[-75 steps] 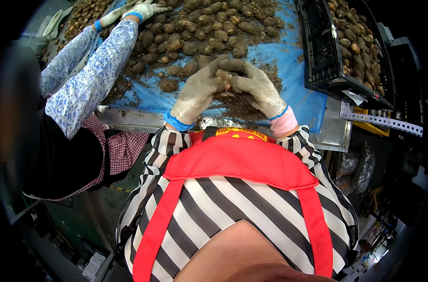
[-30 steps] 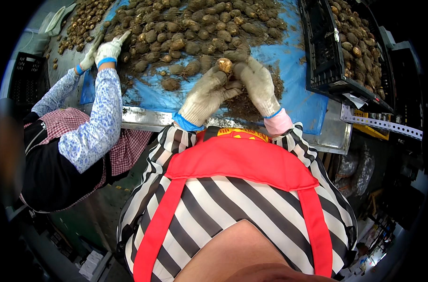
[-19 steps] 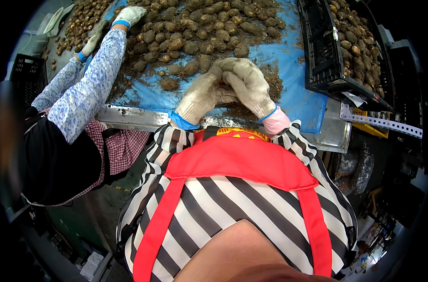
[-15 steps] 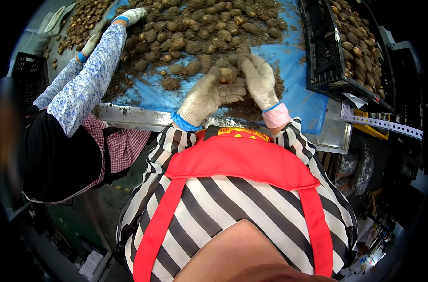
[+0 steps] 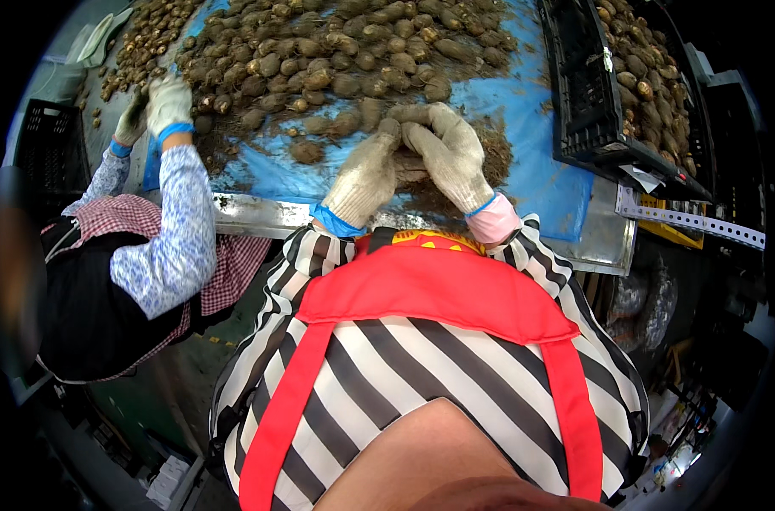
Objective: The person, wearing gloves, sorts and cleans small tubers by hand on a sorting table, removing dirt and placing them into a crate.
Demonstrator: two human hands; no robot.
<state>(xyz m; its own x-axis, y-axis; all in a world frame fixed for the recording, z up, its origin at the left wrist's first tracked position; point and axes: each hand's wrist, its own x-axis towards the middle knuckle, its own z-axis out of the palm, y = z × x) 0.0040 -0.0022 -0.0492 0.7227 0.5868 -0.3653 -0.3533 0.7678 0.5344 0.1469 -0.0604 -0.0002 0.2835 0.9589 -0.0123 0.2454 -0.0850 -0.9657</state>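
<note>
Hairy brown taro roots [image 5: 345, 51] lie in a broad heap on a blue plastic sheet [image 5: 524, 162] in front of me. My left hand [image 5: 364, 177], in a dirt-stained white knit glove, is closed on a taro root close to the table's near edge. Over it curls my right hand [image 5: 451, 157], in a matching glove, its fingers wrapped round the same root. The gloved fingers now hide nearly all of that root. Loose dark soil and root fibres [image 5: 439, 200] lie under my hands. One loose taro root [image 5: 307, 152] sits just left of them.
A black crate [image 5: 588, 111] at the right holds more taro roots. At left, a co-worker's gloved hands [image 5: 168, 106] work beside the heap and a pile of cleaner taro roots [image 5: 145, 43]. The metal table edge [image 5: 260, 213] runs before my body.
My right hand has closed over the taro root that showed between my hands. The co-worker's hands have drawn back from the heap toward their body.
</note>
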